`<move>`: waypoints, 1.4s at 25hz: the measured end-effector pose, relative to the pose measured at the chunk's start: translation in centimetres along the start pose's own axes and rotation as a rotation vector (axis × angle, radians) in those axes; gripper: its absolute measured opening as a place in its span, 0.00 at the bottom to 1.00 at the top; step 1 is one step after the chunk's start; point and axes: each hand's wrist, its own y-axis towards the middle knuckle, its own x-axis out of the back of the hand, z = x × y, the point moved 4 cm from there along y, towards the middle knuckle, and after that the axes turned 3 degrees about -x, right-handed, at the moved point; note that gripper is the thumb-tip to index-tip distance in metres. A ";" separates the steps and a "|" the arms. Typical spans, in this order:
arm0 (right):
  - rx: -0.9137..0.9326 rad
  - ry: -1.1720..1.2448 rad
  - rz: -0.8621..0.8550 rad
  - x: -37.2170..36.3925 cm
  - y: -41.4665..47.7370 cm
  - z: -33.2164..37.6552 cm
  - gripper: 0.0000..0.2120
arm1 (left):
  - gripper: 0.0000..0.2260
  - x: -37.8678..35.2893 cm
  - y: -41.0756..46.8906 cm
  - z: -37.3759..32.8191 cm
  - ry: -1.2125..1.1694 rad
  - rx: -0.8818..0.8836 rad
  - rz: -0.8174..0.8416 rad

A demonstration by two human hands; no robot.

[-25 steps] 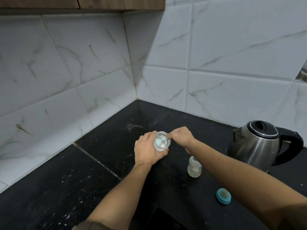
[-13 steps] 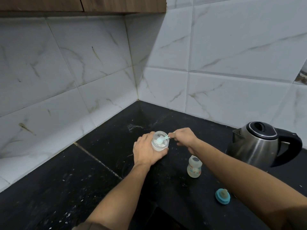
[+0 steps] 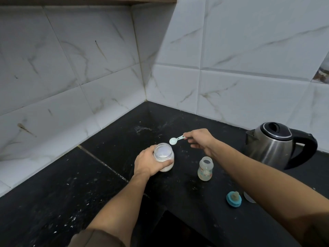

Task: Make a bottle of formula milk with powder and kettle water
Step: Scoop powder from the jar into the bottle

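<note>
My left hand (image 3: pixel 147 163) grips an open glass jar of white powder (image 3: pixel 163 155) standing on the black counter (image 3: pixel 99 175). My right hand (image 3: pixel 199 139) pinches the handle of a small pale-blue scoop (image 3: pixel 175 139), held in the air just above and right of the jar's mouth, its bowl filled with powder. A small clear baby bottle (image 3: pixel 205 168) stands open and upright to the right of the jar, under my right forearm. Its blue collar with teat (image 3: pixel 233 198) lies on the counter nearer to me. A steel kettle with a black handle (image 3: pixel 274 143) stands at the right.
White marble-look tiled walls meet in a corner behind the counter. A wooden cabinet edge (image 3: pixel 89 0) hangs above. A clear cap (image 3: pixel 249 197) shows partly beside the blue collar, under my right arm. The counter drops away at a dark edge (image 3: pixel 165 211) in front.
The scoop was inside the jar's mouth; my right hand has lifted it out and moved it up and to the right. The left hand still holds the jar.
</note>
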 end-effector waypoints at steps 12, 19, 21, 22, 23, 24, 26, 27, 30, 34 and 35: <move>0.012 0.030 0.005 0.9 -0.8 -0.5 0.08 | 0.40 -0.4 -2.2 2.0 0.034 0.025 0.061; 0.012 0.061 -0.023 1.9 -0.9 -1.5 0.08 | 0.69 -0.3 -2.0 1.5 0.034 0.039 0.041; 0.016 0.077 -0.039 2.3 -1.0 -1.4 0.08 | 0.68 -0.1 -1.6 -0.7 0.022 -0.043 -0.019; 0.017 0.085 -0.050 2.6 -1.1 -1.3 0.08 | 0.67 -0.1 -1.4 -2.0 0.009 -0.087 -0.043; 0.022 0.094 -0.061 2.9 -1.2 -1.2 0.07 | 0.66 -0.2 -1.2 -3.4 -0.002 -0.131 -0.063; 0.028 0.101 -0.076 3.3 -1.3 -1.2 0.07 | 0.66 -0.4 -1.0 -4.8 -0.012 -0.176 -0.077; 0.041 0.115 -0.113 4.4 -1.7 -1.2 0.07 | 0.66 -1.3 -0.8 -7.6 -0.039 -0.248 -0.080; 0.046 0.125 -0.135 5.2 -1.8 -1.2 0.07 | 0.66 -1.8 -0.9 -8.8 -0.064 -0.270 -0.071; 0.070 0.166 -0.212 7.5 -2.4 -1.4 0.08 | 0.65 -3.8 -0.9 -10.8 -0.128 -0.294 -0.035; 0.080 0.198 -0.285 10.3 -3.3 -2.2 0.08 | 0.67 -6.6 -0.9 -11.3 -0.113 -0.258 0.046; 0.076 0.201 -0.303 10.9 -3.5 -2.5 0.07 | 0.68 -7.4 -0.9 -11.1 -0.115 -0.224 0.091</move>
